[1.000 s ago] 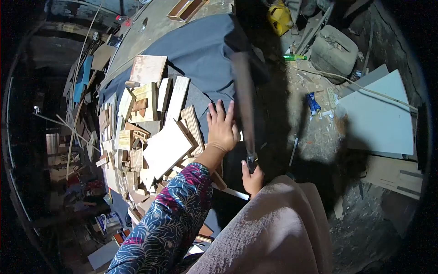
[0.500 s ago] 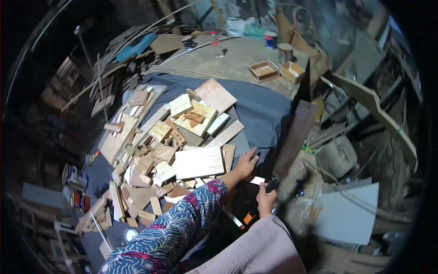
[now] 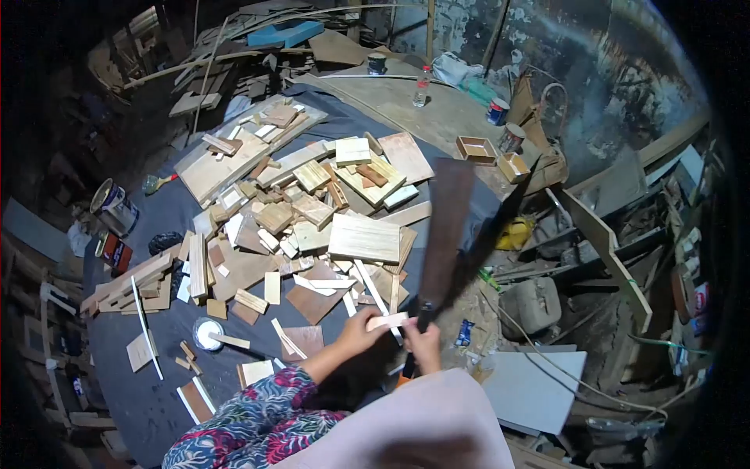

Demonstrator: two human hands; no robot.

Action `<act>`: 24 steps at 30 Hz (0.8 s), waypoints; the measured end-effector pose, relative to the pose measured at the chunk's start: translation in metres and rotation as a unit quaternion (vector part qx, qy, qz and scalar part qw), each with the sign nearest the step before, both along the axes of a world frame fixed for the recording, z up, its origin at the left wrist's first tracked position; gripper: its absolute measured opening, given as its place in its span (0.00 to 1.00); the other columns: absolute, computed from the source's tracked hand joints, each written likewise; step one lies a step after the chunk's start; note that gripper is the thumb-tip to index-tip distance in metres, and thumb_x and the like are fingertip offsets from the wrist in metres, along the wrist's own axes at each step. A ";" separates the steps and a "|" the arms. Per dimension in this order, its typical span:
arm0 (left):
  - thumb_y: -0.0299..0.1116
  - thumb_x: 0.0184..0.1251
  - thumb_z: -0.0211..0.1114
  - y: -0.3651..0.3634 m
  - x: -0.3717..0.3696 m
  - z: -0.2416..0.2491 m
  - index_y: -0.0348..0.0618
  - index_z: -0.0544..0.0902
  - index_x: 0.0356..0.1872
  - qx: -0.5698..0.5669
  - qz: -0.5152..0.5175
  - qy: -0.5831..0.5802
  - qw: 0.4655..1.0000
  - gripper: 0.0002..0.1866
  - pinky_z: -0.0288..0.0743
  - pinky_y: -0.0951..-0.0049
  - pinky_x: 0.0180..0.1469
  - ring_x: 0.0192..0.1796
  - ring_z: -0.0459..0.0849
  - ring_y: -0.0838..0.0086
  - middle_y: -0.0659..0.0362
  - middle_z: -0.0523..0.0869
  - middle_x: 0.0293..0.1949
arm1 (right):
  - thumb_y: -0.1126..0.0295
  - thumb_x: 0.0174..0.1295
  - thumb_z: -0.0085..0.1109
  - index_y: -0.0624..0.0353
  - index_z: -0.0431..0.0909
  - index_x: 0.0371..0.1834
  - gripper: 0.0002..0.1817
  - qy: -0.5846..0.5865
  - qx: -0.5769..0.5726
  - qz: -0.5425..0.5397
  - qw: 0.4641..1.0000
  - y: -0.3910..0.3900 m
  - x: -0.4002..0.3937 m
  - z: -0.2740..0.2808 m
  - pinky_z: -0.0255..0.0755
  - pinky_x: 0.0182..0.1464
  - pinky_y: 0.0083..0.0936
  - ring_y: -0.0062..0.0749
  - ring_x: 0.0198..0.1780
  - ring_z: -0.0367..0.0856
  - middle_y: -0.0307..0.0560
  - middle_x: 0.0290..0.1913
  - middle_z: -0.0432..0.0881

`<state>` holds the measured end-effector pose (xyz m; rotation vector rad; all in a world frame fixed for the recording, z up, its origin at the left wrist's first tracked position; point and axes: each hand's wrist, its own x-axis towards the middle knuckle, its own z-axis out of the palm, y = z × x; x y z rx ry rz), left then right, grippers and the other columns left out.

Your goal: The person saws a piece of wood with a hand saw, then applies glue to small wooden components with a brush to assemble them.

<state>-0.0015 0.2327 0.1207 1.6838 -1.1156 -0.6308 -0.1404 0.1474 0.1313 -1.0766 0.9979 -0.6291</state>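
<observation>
In the head view my left hand is closed on one end of a small pale wood block, held level. My right hand grips the black handle of a machete. Its broad dark-brown blade points up and away from me, widening toward the far end. The block's right end meets the handle area close by my right fingers. Just left of the hands, thin wood strips lie on the dark cloth. A pale rectangular board rests on the heap beyond them.
Scrap wood is heaped over the cloth. A white glue tub with a stick stands at left, a paint can farther out. Small wooden boxes and a bottle stand behind. A white panel lies at right.
My left hand has come back from beside the pale board and now holds the small block. The machete has swung upright and left with my right hand. The view has shifted.
</observation>
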 end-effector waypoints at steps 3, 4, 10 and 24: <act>0.33 0.55 0.63 0.051 0.012 0.003 0.38 0.76 0.34 0.057 0.036 0.100 0.993 0.10 0.74 0.73 0.32 0.29 0.81 0.72 0.53 0.80 0.26 | 0.70 0.55 0.60 0.58 0.73 0.28 0.07 -0.019 -0.011 0.045 0.999 0.039 0.017 -0.012 0.53 0.12 0.14 0.14 0.11 0.62 0.32 0.13 0.67; 0.32 0.55 0.62 0.065 0.021 0.009 0.39 0.76 0.33 0.053 0.053 0.130 0.989 0.09 0.73 0.75 0.28 0.26 0.80 0.78 0.56 0.80 0.26 | 0.69 0.55 0.60 0.58 0.73 0.28 0.07 -0.015 -0.013 0.057 0.998 0.051 0.022 -0.012 0.54 0.12 0.14 0.14 0.11 0.63 0.32 0.14 0.67; 0.34 0.59 0.61 0.104 0.112 0.012 0.39 0.75 0.38 0.047 0.212 0.200 0.955 0.10 0.69 0.81 0.23 0.21 0.75 0.81 0.62 0.78 0.26 | 0.59 0.57 0.59 0.60 0.75 0.32 0.14 0.125 -0.240 -0.047 0.962 0.061 0.017 0.009 0.62 0.22 0.19 0.19 0.20 0.69 0.35 0.20 0.73; 0.37 0.59 0.54 0.132 0.113 -0.021 0.36 0.76 0.33 0.118 0.371 0.034 0.920 0.12 0.70 0.69 0.41 0.36 0.78 0.65 0.52 0.80 0.29 | 0.67 0.56 0.53 0.74 0.68 0.48 0.21 0.345 -0.357 -0.163 0.852 -0.155 0.062 -0.063 0.66 0.49 0.38 0.59 0.46 0.73 0.68 0.43 0.75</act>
